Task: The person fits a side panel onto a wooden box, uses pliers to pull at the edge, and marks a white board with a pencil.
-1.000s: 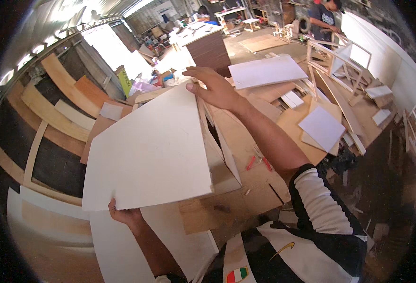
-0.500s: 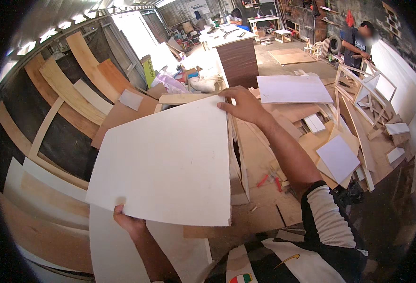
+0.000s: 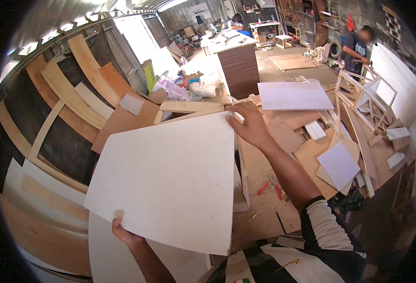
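A large white board (image 3: 165, 179) lies slanted in front of me, held in both hands. My left hand (image 3: 128, 234) grips its near left edge, thumb on top and the other fingers hidden beneath. At the far right corner, my right hand (image 3: 249, 123) pinches the edge between thumb and fingers. Behind and under the board shows a wooden frame (image 3: 189, 113) of light strips; the board covers most of it. Another white panel (image 3: 104, 250) lies lower, beneath my left forearm.
Red-handled pliers (image 3: 263, 188) and a dark pencil-like stick (image 3: 281, 222) lie right of the board. Farther right are white panels (image 3: 295, 96), wood offcuts and a wooden frame structure (image 3: 368, 99). A person (image 3: 356, 49) works there. Planks (image 3: 71, 89) lean at left.
The board's far edge has come down and toward me, baring more of the wooden frame behind it. My right hand has moved along with that corner; the left keeps its hold.
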Demonstrator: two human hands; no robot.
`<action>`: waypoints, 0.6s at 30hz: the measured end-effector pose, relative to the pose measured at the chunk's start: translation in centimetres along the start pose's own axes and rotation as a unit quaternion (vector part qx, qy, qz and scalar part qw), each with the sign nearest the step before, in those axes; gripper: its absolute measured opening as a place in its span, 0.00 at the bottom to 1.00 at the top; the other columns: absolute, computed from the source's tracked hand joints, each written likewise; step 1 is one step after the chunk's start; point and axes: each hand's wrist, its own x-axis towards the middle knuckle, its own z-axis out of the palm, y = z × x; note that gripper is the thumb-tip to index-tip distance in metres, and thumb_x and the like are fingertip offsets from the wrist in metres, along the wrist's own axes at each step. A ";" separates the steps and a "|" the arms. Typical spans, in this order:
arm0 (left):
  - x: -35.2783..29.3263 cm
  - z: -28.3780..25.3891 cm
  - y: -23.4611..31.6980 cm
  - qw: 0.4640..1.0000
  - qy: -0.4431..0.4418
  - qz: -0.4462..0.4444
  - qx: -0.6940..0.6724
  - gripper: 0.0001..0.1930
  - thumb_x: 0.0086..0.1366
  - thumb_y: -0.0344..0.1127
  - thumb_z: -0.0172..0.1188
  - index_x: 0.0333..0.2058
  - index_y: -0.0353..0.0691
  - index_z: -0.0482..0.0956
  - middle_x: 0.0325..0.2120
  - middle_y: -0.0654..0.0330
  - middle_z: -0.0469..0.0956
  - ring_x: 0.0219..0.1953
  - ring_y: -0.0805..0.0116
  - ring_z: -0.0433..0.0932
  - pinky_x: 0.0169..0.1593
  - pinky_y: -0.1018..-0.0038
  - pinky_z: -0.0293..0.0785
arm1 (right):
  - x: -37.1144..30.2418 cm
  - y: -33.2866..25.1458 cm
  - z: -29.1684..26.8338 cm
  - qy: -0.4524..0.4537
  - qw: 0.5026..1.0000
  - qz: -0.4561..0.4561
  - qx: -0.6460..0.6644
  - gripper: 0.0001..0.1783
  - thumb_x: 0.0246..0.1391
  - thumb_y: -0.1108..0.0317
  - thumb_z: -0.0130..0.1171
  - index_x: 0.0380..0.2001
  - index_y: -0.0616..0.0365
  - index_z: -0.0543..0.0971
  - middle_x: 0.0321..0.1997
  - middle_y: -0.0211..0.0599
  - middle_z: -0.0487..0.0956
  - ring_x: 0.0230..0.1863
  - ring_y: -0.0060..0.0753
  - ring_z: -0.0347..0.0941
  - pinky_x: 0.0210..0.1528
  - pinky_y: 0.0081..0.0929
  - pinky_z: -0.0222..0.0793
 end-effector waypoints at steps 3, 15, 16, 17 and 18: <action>0.3 0.2 -0.4 1.000 0.012 0.008 0.028 0.37 0.49 0.38 0.51 0.61 0.28 0.67 0.54 0.41 0.75 0.54 0.41 0.79 0.58 0.47 0.79 | 0.9 1.1 0.2 0.011 0.999 -0.024 -0.035 0.15 0.57 0.61 0.65 0.42 0.59 0.85 0.42 0.41 0.82 0.50 0.46 0.73 0.55 0.40 0.69; 0.6 1.5 -1.4 1.000 0.028 -0.007 0.006 0.35 0.50 0.38 0.50 0.57 0.25 0.70 0.52 0.41 0.78 0.53 0.42 0.80 0.58 0.49 0.79 | 1.5 2.2 0.7 0.015 0.999 -0.004 -0.028 0.14 0.60 0.60 0.61 0.43 0.55 0.86 0.49 0.40 0.84 0.54 0.46 0.73 0.58 0.40 0.69; 0.6 1.7 -1.5 0.999 0.035 -0.006 0.007 0.34 0.51 0.39 0.50 0.57 0.26 0.70 0.52 0.41 0.78 0.53 0.42 0.80 0.58 0.49 0.79 | 1.7 2.2 0.6 0.008 1.000 0.007 -0.021 0.14 0.60 0.60 0.61 0.43 0.56 0.86 0.50 0.41 0.84 0.55 0.46 0.73 0.59 0.40 0.69; 0.6 1.8 -1.6 0.999 0.043 -0.004 0.008 0.34 0.51 0.39 0.50 0.57 0.26 0.70 0.52 0.41 0.78 0.53 0.42 0.80 0.58 0.49 0.79 | 1.8 2.5 0.6 0.010 1.000 0.007 -0.022 0.14 0.60 0.60 0.61 0.43 0.56 0.86 0.50 0.41 0.84 0.55 0.46 0.73 0.59 0.40 0.69; 0.7 1.8 -1.6 0.999 0.041 -0.005 0.008 0.34 0.51 0.39 0.50 0.57 0.26 0.70 0.52 0.41 0.78 0.53 0.42 0.80 0.58 0.49 0.79 | 1.9 3.0 0.7 0.010 1.000 0.008 -0.013 0.14 0.60 0.60 0.60 0.42 0.56 0.86 0.49 0.42 0.84 0.54 0.47 0.74 0.59 0.41 0.69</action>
